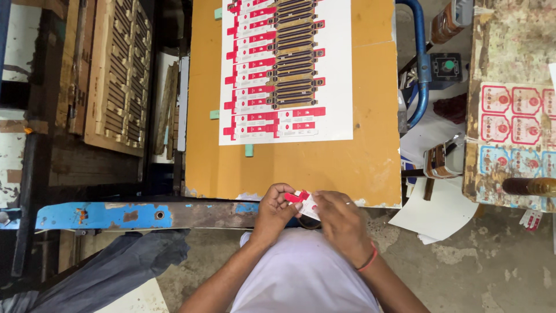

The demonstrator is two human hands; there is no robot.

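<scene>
Head view shows both hands close together at the near edge of an orange-brown surface (370,156). Between them is a small red and white card piece (303,203). The left hand (274,210) has its fingers curled around the left end of the piece, and the right hand (341,219) pinches the other end with bent fingers — both are closed on it, not spread. A red band (368,259) sits on the right wrist.

Farther up on the surface lies a large white printed sheet (339,75) with rows of red and brown shapes, flat, well apart from the hands. Just below the surface edge runs a worn blue metal bar (104,214). To the right stands another bench with red and blue printed labels (512,116), and a blue curved pipe (421,58) is between it and the surface. Loose white paper (440,211) lies on the floor near the right hand — a dark cloth (127,261) is at the lower left.
</scene>
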